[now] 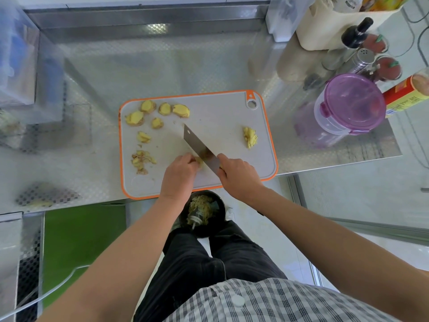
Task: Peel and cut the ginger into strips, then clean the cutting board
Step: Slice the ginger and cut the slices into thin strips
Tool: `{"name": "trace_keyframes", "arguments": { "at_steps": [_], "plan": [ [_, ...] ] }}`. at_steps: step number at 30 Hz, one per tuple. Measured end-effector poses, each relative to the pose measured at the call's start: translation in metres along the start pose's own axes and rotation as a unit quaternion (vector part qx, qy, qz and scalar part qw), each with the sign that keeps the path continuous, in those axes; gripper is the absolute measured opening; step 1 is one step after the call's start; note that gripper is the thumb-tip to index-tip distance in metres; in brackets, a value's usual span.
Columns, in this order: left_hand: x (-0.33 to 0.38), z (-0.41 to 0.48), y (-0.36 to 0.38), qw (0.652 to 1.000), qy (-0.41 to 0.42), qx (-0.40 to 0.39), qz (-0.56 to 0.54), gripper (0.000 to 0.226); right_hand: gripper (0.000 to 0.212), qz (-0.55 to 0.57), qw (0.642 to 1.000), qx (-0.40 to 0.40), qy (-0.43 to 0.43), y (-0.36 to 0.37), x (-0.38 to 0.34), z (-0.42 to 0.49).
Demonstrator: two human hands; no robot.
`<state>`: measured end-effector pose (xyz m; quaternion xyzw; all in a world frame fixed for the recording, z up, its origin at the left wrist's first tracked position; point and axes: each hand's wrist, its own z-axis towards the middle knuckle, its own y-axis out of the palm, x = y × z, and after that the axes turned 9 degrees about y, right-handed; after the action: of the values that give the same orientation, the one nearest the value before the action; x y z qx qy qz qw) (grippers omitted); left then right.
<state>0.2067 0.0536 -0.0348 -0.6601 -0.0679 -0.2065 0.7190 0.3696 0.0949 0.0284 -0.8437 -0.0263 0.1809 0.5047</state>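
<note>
Checked shirt (267,303); right hand (239,175) grips cleaver (199,145), left hand (180,174) holds ginger (199,161)

The person is standing at the steel counter (92,101), working on an orange-rimmed cutting board (220,112). Their right hand (239,175) is gripping the handle of a cleaver (199,145), its blade slanting away across the board's middle. Their left hand (180,175) is holding a ginger piece (199,161) with curled fingers, right against the blade. Ginger slices (134,117) are lying at the far left, peelings (140,160) nearer, and ginger strips (250,137) are sitting well apart on the right. A purple-lidded container (352,101) is standing off to the right, and a black bin (220,217) is holding scraps below the counter's edge
</note>
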Motion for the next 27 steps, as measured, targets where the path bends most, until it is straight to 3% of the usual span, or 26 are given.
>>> {"name": "trace_keyframes", "arguments": {
  "at_steps": [4, 11, 27],
  "plan": [
    [0.0, -0.001, -0.004, 1.0, 0.011, -0.002, 0.012, 0.031, 0.002, 0.018, 0.999, 0.031, -0.007, -0.005, -0.003, -0.001],
    [-0.003, 0.003, -0.002, 1.0, 0.008, -0.011, 0.026, 0.03, 0.015, -0.014, 1.0, 0.002, -0.002, -0.003, -0.008, -0.002],
    [0.0, 0.008, -0.007, 0.998, 0.016, -0.014, 0.051, 0.034, 0.022, -0.04, 0.998, -0.038, 0.025, 0.002, -0.018, 0.001]
  ]
}}
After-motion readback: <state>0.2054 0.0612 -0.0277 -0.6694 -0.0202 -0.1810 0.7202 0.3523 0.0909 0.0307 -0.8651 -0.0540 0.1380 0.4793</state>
